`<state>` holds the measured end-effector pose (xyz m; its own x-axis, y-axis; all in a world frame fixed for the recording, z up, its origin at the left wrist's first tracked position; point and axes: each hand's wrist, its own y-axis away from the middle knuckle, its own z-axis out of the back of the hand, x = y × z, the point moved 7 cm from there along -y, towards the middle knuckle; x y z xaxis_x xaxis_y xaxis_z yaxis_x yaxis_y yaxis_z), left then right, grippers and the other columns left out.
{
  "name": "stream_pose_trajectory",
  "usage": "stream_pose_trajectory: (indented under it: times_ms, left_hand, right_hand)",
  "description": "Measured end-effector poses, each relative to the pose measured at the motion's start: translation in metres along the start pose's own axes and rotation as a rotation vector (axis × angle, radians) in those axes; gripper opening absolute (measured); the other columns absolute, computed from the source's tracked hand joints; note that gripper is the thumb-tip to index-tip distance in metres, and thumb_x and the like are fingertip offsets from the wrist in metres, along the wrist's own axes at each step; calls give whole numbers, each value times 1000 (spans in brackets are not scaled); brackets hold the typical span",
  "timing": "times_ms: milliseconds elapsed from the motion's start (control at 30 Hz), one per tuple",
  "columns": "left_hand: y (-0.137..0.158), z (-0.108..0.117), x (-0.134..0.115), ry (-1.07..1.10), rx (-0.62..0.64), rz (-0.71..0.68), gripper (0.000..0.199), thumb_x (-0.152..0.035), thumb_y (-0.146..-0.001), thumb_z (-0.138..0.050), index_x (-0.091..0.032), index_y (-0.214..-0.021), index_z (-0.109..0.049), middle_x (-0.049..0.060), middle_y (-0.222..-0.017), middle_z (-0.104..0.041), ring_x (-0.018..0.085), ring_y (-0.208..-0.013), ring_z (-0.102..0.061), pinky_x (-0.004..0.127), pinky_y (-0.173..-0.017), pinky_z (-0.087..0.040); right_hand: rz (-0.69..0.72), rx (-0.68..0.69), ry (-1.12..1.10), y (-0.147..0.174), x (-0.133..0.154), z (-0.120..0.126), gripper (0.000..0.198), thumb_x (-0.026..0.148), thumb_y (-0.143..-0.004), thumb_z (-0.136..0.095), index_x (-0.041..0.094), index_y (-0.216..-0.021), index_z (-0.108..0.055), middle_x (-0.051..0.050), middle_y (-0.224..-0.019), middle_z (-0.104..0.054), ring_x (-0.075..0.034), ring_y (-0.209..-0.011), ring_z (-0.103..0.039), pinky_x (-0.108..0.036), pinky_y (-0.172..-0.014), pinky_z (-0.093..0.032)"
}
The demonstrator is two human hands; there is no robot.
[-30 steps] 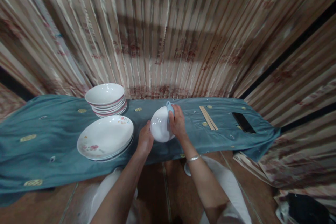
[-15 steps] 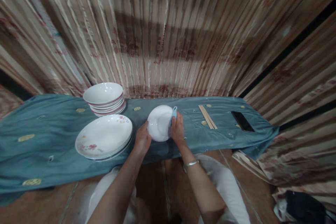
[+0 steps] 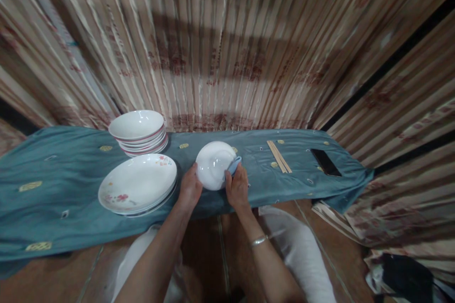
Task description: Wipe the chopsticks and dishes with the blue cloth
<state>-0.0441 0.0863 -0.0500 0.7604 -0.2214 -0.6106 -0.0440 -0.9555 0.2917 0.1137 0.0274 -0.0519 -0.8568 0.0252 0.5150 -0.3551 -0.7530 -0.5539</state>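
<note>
Tilted above the front of the table is a white bowl, its underside with the round foot facing me. My left hand grips the bowl's left edge, thumb on the near side. A folded light-blue cloth is pinched in my right hand, which presses it against the bowl's lower right rim. Left of my hands lies a stack of white oval plates with a flower pattern. Behind it stands a stack of white bowls with red rims.
A teal patterned cloth covers the narrow table. To the right lie wooden chopsticks and a black phone. A pleated curtain hangs close behind the table. A dark bag-like item lies low at the right.
My right hand with the cloth has slid down along the bowl's right rim. The bowl has turned a little, showing more of its foot. The stacks stay in place.
</note>
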Motion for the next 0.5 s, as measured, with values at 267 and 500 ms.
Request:
stream_pose_trajectory:
  times_ms: [267, 500]
  left_hand:
    - [-1, 3, 2, 0, -66, 26, 12, -14, -84, -58, -9, -83, -69, 8, -84, -73, 18, -99, -65, 29, -98, -44]
    - [-2, 0, 8, 55, -83, 59, 13, -12, -85, -56, -10, -88, -69, 9, -89, -74, 18, -103, -65, 28, -96, -47]
  right_hand:
    - [-33, 71, 91, 25, 9, 7, 59, 42, -99, -29, -2, -136, -41, -30, -125, -55, -34, -115, -51, -56, -94, -42]
    - [-23, 102, 92, 40, 13, 4, 49, 28, -98, -31, 0, -136, -44, -31, -133, -50, -36, -124, -46, -59, -96, -39]
